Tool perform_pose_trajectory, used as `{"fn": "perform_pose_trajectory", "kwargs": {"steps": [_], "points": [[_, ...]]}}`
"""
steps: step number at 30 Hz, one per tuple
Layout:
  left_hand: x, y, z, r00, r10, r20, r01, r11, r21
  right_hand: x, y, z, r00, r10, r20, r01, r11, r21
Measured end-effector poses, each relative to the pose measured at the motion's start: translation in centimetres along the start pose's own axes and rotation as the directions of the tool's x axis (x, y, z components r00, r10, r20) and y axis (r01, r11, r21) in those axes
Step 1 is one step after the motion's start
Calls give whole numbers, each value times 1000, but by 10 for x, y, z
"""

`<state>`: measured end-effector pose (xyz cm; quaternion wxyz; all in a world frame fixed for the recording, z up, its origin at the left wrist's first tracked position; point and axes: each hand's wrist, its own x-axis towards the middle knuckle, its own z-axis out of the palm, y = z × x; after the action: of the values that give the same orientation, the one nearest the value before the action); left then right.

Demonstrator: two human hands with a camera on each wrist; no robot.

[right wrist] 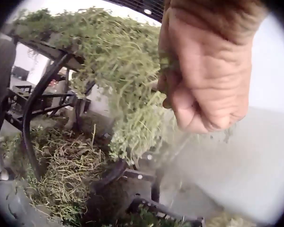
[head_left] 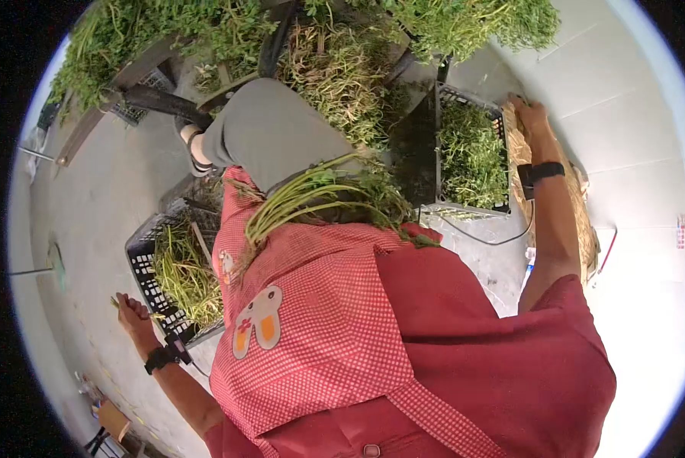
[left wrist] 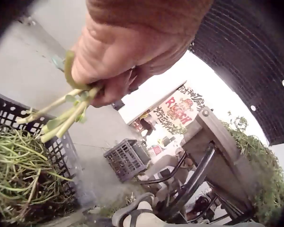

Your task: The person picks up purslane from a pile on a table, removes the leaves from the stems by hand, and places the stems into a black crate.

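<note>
My left hand is out beside the left crate, pinching a few short pale-green stems whose cut ends point away from the fingers. Long yellow-green stems fill that crate. On the far right, my right hand is raised beside the crate of leafy greens. Its fingers curl round a bit of greenery, mostly hidden by the hand in the right wrist view. A bunch of long-stemmed greens lies across the lap, on the red checked apron.
A table heaped with greens stands in front, on dark metal legs. Beneath it lies a pile of stems. Brown crumpled paper or sacking is by the right forearm. Another crate sits on the floor farther off.
</note>
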<state>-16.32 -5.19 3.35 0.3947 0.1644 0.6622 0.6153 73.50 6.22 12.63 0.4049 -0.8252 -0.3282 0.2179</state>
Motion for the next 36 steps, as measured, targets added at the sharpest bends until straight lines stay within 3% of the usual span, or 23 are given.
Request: {"fn": "perform_pose_trajectory", "kwargs": {"steps": [3,4,5,6,7,8,9,10,11,12,13,17,20,21,22,24,26,28,30,31,32,34,36], "points": [[-4,-11,4,993,-90,-73,92,995,33,41,52,-25,999,42,35,-41,999,-28],[-4,-16,7,993,-88,-81,91,995,32,27,42,-25,998,39,43,-38,999,-28],[-5,-20,5,996,-60,-62,64,996,56,-10,15,-17,993,106,-56,-115,975,-189],[-3,-23,9,999,-27,-38,30,997,71,-7,20,-21,997,75,-34,-81,962,-259],[-5,-22,6,991,-69,118,57,993,99,0,32,-24,1000,3,29,6,955,-295],[-2,-26,0,978,22,205,-87,946,311,7,40,-19,992,-62,106,91,951,-295],[1,-31,-2,927,190,325,-364,675,643,10,40,-4,976,-101,191,149,955,-256],[-3,-29,-3,876,284,389,-480,429,765,9,35,17,953,-123,277,182,963,-198],[-7,-25,-2,889,292,353,-452,440,776,5,24,43,918,-149,368,209,969,-130],[-4,-27,-8,882,317,347,-470,563,680,-7,7,69,871,-188,453,243,968,-66],[-11,-21,13,999,-38,9,36,990,134,-22,-10,93,829,-226,511,270,963,-12],[-12,-7,21,1000,0,-17,1,998,67,-96,-82,146,646,-409,645,438,890,126],[-2,-3,11,998,34,43,-39,989,140,-149,-112,157,516,-499,696,482,841,245],[7,0,3,997,47,57,-61,955,292,-160,-115,159,518,-494,699,479,844,241],[7,5,4,996,59,74,-85,897,433,-170,-118,159,498,-505,705,569,804,174],[7,1,3,993,118,19,-117,928,354,-187,-123,161,473,-521,711,657,746,110],[23,-6,-14,993,113,-39,-91,924,371,-204,-126,161,381,-580,720,741,658,137],[17,0,-7,991,99,-96,-51,911,410,-216,-133,162,373,-553,745,738,664,123],[7,5,-1,986,156,-61,-128,936,328,-228,-136,169,367,-532,763,735,668,113],[23,-8,-25,961,257,98,-273,842,466,-232,-134,173,370,-544,753,738,664,118],[20,-9,-20,981,189,-33,-145,843,518,-233,-135,167,392,-553,735,745,660,99],[18,-7,-3,974,188,-130,-51,732,680,-247,-147,161,165,-718,676,934,333,126],[15,-8,8,969,186,-162,-4,669,744,-262,-150,163,132,-684,718,898,389,206]]}}
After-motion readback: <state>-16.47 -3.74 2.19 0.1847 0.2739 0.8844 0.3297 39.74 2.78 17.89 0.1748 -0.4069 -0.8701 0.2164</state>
